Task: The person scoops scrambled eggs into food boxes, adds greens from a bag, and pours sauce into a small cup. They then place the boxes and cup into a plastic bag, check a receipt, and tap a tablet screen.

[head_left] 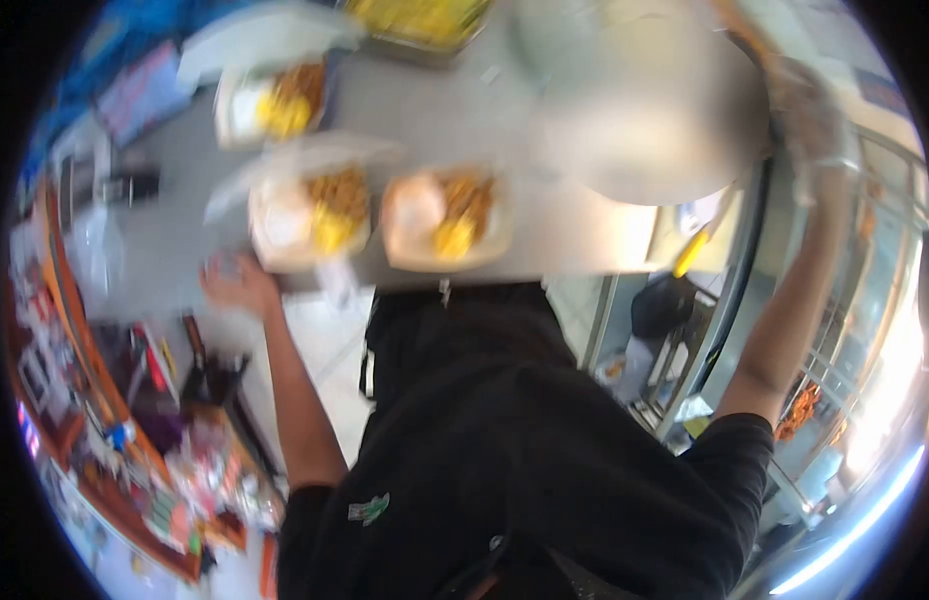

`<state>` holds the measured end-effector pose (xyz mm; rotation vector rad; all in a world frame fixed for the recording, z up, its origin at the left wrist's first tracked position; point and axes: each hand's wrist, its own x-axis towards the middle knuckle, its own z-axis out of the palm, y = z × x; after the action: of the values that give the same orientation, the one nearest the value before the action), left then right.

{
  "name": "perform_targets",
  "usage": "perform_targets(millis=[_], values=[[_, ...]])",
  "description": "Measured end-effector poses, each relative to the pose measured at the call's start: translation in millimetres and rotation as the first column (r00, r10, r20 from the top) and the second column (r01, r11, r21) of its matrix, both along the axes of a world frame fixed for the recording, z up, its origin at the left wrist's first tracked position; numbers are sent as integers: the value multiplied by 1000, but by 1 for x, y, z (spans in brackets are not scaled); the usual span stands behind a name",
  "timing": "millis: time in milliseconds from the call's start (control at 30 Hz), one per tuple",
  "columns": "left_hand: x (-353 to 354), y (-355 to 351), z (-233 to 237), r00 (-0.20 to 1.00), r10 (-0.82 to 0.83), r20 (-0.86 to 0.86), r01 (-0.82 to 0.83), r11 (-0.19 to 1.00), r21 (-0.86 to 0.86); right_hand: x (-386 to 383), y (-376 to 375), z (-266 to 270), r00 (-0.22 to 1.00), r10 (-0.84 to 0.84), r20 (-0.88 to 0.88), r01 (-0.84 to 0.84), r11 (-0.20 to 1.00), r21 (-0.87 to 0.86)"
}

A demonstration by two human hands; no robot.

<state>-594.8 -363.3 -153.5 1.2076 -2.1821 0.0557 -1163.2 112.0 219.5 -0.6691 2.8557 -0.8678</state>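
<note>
At the counter's (355,110) near edge, beside the loosely spread left hand (240,287), a food tray (310,222), probably light and flexible, is best held low by both sides; the blurred right hand's (817,125) grip cannot be told.

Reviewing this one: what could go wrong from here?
The left front food box and right front food box sit at the near edge of the counter; a bump might tip one off. The left hand rests right beside the left one, so a sideways sweep could push it. The gloved right hand is at the rim of the big round pan; if that is hot, which blur hides, it could burn.
</note>
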Motion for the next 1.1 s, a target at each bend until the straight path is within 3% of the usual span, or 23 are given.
perform_targets(millis=[33, 67, 100, 133, 167, 200, 267, 300, 367, 433, 533, 567, 667, 700, 867, 967, 1067, 1100], values=[[-11, 21, 9, 996, 76, -47, -75, 997, 19, -8, 3, -1, 998, 66, -5, -66, 998, -16], [-20, 33, 12, 991, 40, -127, -38, 999, 21, -5, -15, 7, 998, 64, 26, -67, 990, 128], [-21, 37, -2, 983, 68, -170, -57, 996, 71, -13, -23, 4, 975, 218, 49, -221, 973, 68], [-31, 46, 5, 976, 182, -121, -159, 971, 180, -12, -39, 6, 965, 252, 69, -257, 963, 84], [-29, 41, -2, 982, 185, -41, -180, 979, 95, -24, -47, 0, 966, 238, 98, -252, 952, 171], [-36, 36, -2, 957, 285, 63, -289, 955, 66, -39, -67, -10, 936, 345, 75, -352, 891, 287], [-50, 42, -1, 839, 476, 264, -491, 871, -11, -64, -83, -41, 884, 445, 145, -467, 814, 346], [-47, 37, -2, 849, 483, 213, -505, 860, 65, -77, -93, -56, 826, 537, 171, -558, 735, 386], [-40, 37, -1, 861, 442, 252, -472, 879, 70, -72, -126, -62, 788, 355, 503, -610, 557, 564], [-39, 34, -2, 845, 445, 297, -479, 876, 48, -69, -117, -110, 612, 543, 575, -791, 393, 469], [-33, 32, -1, 873, 371, 318, -397, 918, 18, -67, -122, -141, 528, 481, 700, -780, -51, 623], [-35, 34, 4, 896, 317, 311, -346, 937, 42, -70, -123, -134, 549, 472, 690, -798, 49, 601], [-28, 33, 0, 852, 413, 323, -446, 895, 30, -82, -124, -128, 592, 423, 686, -766, 29, 643], [-29, 28, -3, 841, 436, 319, -468, 883, 27, -82, -131, -120, 587, 432, 684, -744, -46, 667], [-23, 26, -3, 874, 360, 327, -366, 930, -44, -106, -143, -129, 557, 515, 652, -779, 52, 625], [-29, 27, -1, 877, 354, 325, -366, 930, -27, -83, -142, -141, 483, 833, 271, -781, 269, 564], [-35, 26, 4, 874, 349, 338, -366, 931, -14, -67, -146, -174, 496, 619, 609, -857, 236, 458], [-35, 27, 5, 879, 345, 328, -364, 932, -6, -65, -144, -174, 430, 609, 666, -894, 182, 410]])
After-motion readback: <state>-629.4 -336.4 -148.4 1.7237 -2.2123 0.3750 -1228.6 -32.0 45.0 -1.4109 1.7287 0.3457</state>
